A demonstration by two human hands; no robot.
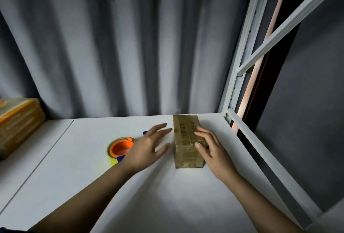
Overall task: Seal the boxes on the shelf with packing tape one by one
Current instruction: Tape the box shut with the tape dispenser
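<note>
The small brown cardboard box (187, 141), its top covered in glossy clear tape, lies flat on the white shelf (93, 167) near the shelf's back right corner, beside the white metal upright (240, 68). The right hand (210, 149) rests on the box's top, fingers (202, 136) straight and slightly spread, thumb on the taped surface. Left of the box, the left hand (147, 147) hovers with fingers spread, holding nothing, partly over the orange-and-blue tape dispenser with its yellowish roll (119, 149); stacked orange-striped cartons (16, 124) sit far left of the box.
</note>
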